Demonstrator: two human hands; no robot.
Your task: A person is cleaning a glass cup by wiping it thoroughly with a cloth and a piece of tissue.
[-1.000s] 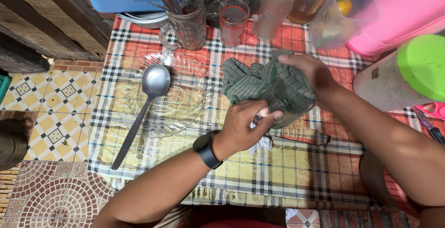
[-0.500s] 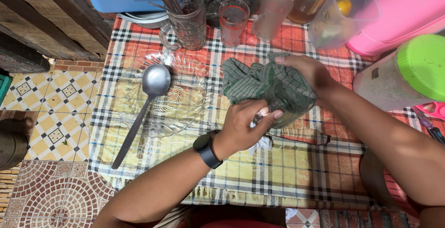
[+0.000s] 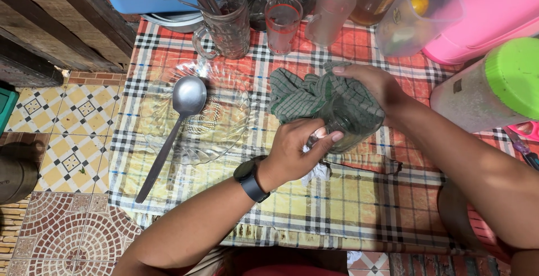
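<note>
I am holding a clear glass (image 3: 351, 127) tipped on its side near the middle of the checked tablecloth (image 3: 337, 208), with a green checked cloth (image 3: 306, 93) draped over it and bunched toward ten o'clock. Most of the glass is hidden under the cloth and my hands, so I cannot tell exactly which end is the mouth. Its long axis seems to be running from about eight o'clock to two o'clock.

My left hand (image 3: 295, 149) is sitting at the glass's seven o'clock side, fingers curled closed around the near end and pinching cloth against it, with a black watch on the wrist. My right hand (image 3: 373, 88) is lying over the glass's one o'clock side, palm down, fingers closed over cloth and glass together. Both hands are touching the glass; the left is nearer my body, the right farther out.

A scrap of white paper (image 3: 317, 172) is lying just under my left hand at six o'clock. Well apart at nine o'clock, a metal ladle (image 3: 179, 119) is resting in a clear glass dish (image 3: 230, 119). At twelve o'clock a mug of utensils (image 3: 227, 23) and a small tumbler (image 3: 282, 23) are standing. At three o'clock there is a jar with a green lid (image 3: 514, 76).
</note>
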